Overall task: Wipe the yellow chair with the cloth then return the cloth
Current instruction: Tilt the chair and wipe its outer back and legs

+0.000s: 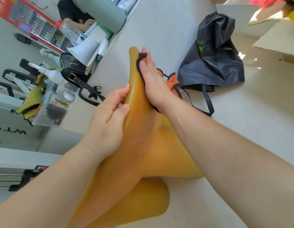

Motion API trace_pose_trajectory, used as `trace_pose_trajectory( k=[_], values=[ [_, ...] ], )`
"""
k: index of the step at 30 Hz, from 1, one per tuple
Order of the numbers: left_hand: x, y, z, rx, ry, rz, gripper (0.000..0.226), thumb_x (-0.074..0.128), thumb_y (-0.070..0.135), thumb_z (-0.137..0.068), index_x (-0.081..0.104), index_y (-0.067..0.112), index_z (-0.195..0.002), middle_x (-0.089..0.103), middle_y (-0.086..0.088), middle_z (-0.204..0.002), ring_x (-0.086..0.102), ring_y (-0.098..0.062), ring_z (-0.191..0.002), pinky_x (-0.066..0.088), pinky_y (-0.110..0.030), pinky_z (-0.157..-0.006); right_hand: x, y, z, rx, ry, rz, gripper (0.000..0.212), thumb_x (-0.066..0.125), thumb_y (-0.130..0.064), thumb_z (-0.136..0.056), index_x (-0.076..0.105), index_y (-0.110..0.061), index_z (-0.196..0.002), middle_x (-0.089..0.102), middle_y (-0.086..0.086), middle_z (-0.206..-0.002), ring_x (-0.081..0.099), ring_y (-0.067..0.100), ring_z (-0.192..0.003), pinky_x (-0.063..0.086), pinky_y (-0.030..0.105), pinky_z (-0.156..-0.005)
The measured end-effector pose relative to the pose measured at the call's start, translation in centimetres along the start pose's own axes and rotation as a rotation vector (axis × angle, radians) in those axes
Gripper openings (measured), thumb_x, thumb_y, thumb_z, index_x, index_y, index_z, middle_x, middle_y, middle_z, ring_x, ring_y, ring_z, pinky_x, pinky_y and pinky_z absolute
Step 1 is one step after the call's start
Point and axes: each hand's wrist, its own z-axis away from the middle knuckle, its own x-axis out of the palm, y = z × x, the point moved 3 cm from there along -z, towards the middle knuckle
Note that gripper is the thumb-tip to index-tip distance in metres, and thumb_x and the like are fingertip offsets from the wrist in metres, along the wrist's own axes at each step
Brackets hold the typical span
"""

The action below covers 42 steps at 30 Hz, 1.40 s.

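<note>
The left grip (108, 116) clasps the yellow chair (139, 145) by its edge; the right grip (153, 79), laid flat, presses the orange cloth (172, 83) against it. A dark drawstring bag (213, 60) lies just beside; a clear bin (44, 116) at left holds packets.

Beyond the fingertips (143, 51) of the right hand (153, 79), pale floor (159, 30) is lying open. Just right of those fingers, a dark grey bag (213, 55) is crowding in. The yellow chair (138, 137) is standing between both hands' fingers. Left of the fingers of the left hand (108, 119), a black handbag (72, 71), a megaphone (87, 48) and a clear box (52, 109) are blocking the way.
</note>
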Motion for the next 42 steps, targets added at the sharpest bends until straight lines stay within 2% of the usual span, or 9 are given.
trace_pose_trajectory(
  k=[3,8,14,17,19,26,32,37,42],
  values=[
    [0.1,-0.1,-0.1,-0.001,0.023,0.008,0.045,0.043,0.015,-0.097,0.053,0.023,-0.14,0.06,0.021,-0.125,0.054,0.011,-0.111,0.039,-0.006,-0.093,1.6,1.5,6.1,-0.074,0.065,0.006,0.062,0.02,-0.06,-0.101,0.0,-0.046,-0.157,-0.009,-0.015,-0.169,-0.016,0.01,-0.155,-0.01,0.051,-0.125],
    [0.3,-0.1,-0.1,-0.008,0.073,-0.031,0.042,0.046,0.01,-0.101,0.054,0.027,-0.139,0.056,0.027,-0.119,0.049,0.022,-0.106,0.033,0.003,-0.088,5.4,3.1,15.9,-0.131,-0.029,0.181,0.062,0.011,-0.066,-0.094,-0.027,-0.058,-0.142,-0.04,-0.026,-0.156,-0.039,0.002,-0.144,-0.015,0.05,-0.123],
    [-0.3,0.4,-0.3,0.034,0.122,-0.004,0.034,0.044,0.02,-0.103,0.065,0.025,-0.128,0.063,0.016,-0.129,0.052,0.004,-0.116,0.034,-0.014,-0.105,2.3,-0.1,5.7,-0.076,0.129,0.067,0.068,0.021,-0.064,-0.099,0.002,-0.04,-0.16,-0.007,-0.012,-0.17,-0.014,0.015,-0.156,-0.005,0.052,-0.125],
    [-0.5,-0.1,0.2,0.002,0.112,0.17,0.025,0.047,0.03,-0.098,0.066,0.028,-0.082,0.068,0.015,-0.085,0.059,-0.006,-0.086,0.046,-0.041,-0.101,1.9,-2.5,4.0,-0.114,0.099,0.054,0.06,0.03,-0.046,-0.109,0.009,-0.028,-0.163,0.0,-0.008,-0.171,-0.007,0.015,-0.157,-0.008,0.037,-0.126],
    [-0.6,-0.2,0.6,0.008,0.057,0.18,0.023,0.047,0.039,-0.092,0.065,0.026,-0.085,0.067,0.001,-0.089,0.059,-0.014,-0.089,0.048,-0.049,-0.099,2.7,-2.2,6.8,-0.202,0.103,0.12,0.059,0.029,-0.042,-0.111,0.006,-0.026,-0.162,-0.003,-0.009,-0.17,-0.008,0.011,-0.156,-0.015,0.016,-0.116],
    [-1.5,0.1,3.9,-0.01,0.017,-0.107,0.036,0.035,0.04,-0.105,0.055,0.038,-0.134,0.056,0.01,-0.137,0.052,-0.014,-0.125,0.036,-0.041,-0.112,6.9,4.6,19.2,-0.305,-0.02,0.314,0.061,0.015,-0.056,-0.104,-0.022,-0.042,-0.151,-0.033,-0.024,-0.16,-0.03,0.0,-0.148,-0.015,0.04,-0.124],
    [-2.1,-2.4,7.7,0.02,0.049,-0.06,0.036,0.042,0.023,-0.105,0.057,0.055,-0.109,0.059,0.037,-0.104,0.052,0.025,-0.095,0.039,-0.008,-0.094,6.3,3.1,15.6,-0.3,0.08,0.258,0.06,0.02,-0.046,-0.107,-0.018,-0.039,-0.153,-0.031,-0.024,-0.158,-0.027,0.004,-0.15,-0.016,0.045,-0.124],
    [-1.8,-2.2,7.5,0.083,0.067,-0.136,0.036,0.041,0.022,-0.105,0.054,0.053,-0.116,0.055,0.04,-0.103,0.05,0.03,-0.091,0.032,0.007,-0.076,3.0,-1.8,7.2,-0.26,0.123,0.16,0.056,0.025,-0.038,-0.111,0.006,-0.025,-0.162,-0.002,-0.01,-0.17,-0.01,0.016,-0.156,-0.003,0.053,-0.126],
    [-1.9,-2.5,7.3,0.154,0.042,-0.164,0.039,0.04,0.018,-0.105,0.058,0.036,-0.134,0.057,0.035,-0.117,0.048,0.024,-0.109,0.031,0.006,-0.085,5.7,-0.1,13.5,-0.287,0.102,0.21,0.064,0.024,-0.042,-0.108,-0.009,-0.028,-0.16,-0.018,-0.012,-0.168,-0.02,0.008,-0.153,-0.009,0.044,-0.126]
  ],
)
